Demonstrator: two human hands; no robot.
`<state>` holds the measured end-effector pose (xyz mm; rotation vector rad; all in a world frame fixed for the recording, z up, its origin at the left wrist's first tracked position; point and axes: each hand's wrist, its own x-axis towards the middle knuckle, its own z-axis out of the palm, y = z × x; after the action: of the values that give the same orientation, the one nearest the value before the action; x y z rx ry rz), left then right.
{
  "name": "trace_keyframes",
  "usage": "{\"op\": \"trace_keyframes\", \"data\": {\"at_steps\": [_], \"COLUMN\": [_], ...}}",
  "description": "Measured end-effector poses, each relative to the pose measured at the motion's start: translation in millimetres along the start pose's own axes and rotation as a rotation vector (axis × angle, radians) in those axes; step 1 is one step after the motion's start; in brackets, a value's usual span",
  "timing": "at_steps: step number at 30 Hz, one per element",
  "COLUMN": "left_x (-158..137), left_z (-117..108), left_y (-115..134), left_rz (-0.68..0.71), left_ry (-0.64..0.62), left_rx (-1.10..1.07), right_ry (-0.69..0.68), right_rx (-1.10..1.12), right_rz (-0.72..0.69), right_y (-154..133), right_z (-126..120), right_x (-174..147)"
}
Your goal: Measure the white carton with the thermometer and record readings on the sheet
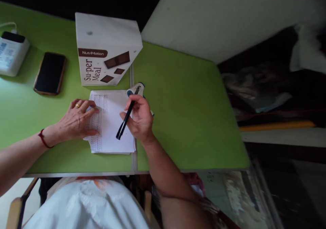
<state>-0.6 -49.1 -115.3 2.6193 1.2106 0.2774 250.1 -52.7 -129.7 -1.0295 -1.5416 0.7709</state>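
A stack of white paper sheets [115, 134] lies on the green table, with rows of small handwriting down its left part. My left hand [77, 120] rests flat on the written side, fingers a little apart, wearing a gold ring and a red cord at the wrist. Over the right part of the sheets, my right hand [141, 118] grips a black pen [125, 123]. The clip end of the pen slants down toward me, and its other end points up and away. Behind the right hand sits a small white and blue object [131, 90], partly hidden, its kind unclear.
Just beyond the paper stands a white and brown NutriMotion box [109, 45]. To the left are a dark phone [50, 73] and a white power bank or charger [12, 54] with a cable. A seam crosses the green table [188, 120]; dark cluttered shelving is at right.
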Motion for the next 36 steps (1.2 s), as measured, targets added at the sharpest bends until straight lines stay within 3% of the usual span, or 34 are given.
{"op": "trace_keyframes", "data": {"at_steps": [3,13,25,36], "left_x": [0,0,0,0], "left_z": [1,1,1,1], "left_y": [5,-2,-4,-3], "left_rz": [-0.056,-0.048,-0.024,-0.009], "left_ry": [0.011,0.033,0.049,0.062], "left_rx": [0.058,0.016,-0.002,0.031], "right_ry": [0.068,-0.06,0.013,-0.081], "right_rx": [0.04,0.164,0.014,-0.089], "right_rz": [0.027,0.221,0.257,-0.008], "right_y": [-5,-2,-4,7], "right_z": [4,18,33,32], "right_x": [-5,-8,-2,-5]}}
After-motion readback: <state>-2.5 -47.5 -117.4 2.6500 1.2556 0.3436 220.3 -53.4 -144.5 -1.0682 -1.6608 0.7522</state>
